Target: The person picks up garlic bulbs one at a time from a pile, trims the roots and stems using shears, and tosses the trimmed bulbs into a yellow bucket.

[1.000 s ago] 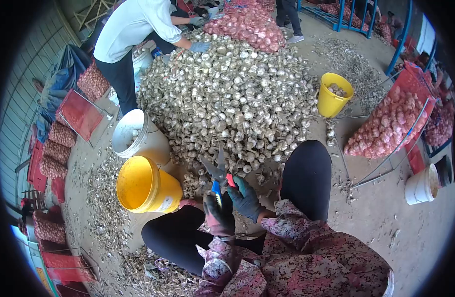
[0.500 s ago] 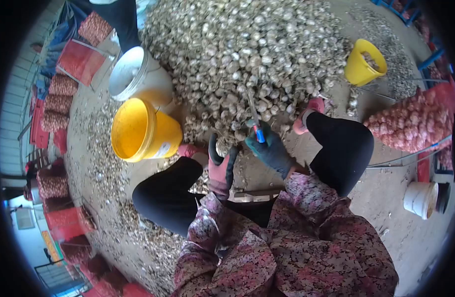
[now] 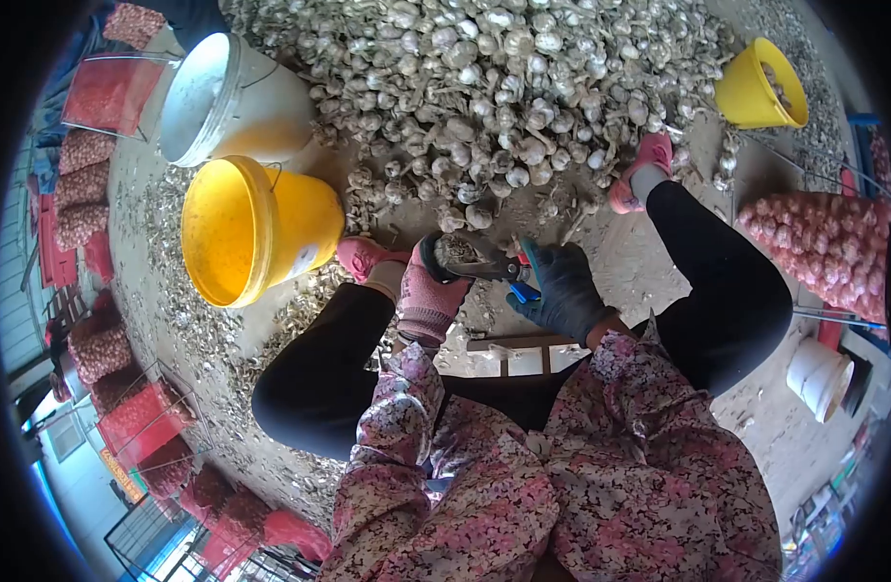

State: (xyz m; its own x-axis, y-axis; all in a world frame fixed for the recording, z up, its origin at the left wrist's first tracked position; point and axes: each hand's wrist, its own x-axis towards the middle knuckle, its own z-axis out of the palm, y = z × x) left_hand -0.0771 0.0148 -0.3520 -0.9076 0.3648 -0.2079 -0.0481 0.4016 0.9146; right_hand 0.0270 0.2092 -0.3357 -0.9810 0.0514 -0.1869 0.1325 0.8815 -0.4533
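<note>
My left hand (image 3: 433, 299), in a pink glove with dark fingers, is closed round a garlic bulb (image 3: 453, 250) with its stem toward the right. Pruning shears (image 3: 524, 291) with blue and red handles are gripped in my right hand (image 3: 568, 286), which wears a dark glove. Their blades lie at the stem side of the bulb, between my two hands. Just beyond, a big heap of garlic bulbs (image 3: 503, 92) spreads over the floor, its near edge close to my hands.
A yellow bucket (image 3: 261, 233) lies tilted at my left, beside a large white bucket (image 3: 234, 102). A smaller yellow bucket (image 3: 761, 87) stands at the far right. Filled net sacks (image 3: 824, 247) stand on both sides. A white pail (image 3: 819, 378) is at the right.
My left hand, open before, has closed on a garlic bulb. The shears have swung from pointing forward to pointing left, against the bulb's stem. The camera view has shifted.
</note>
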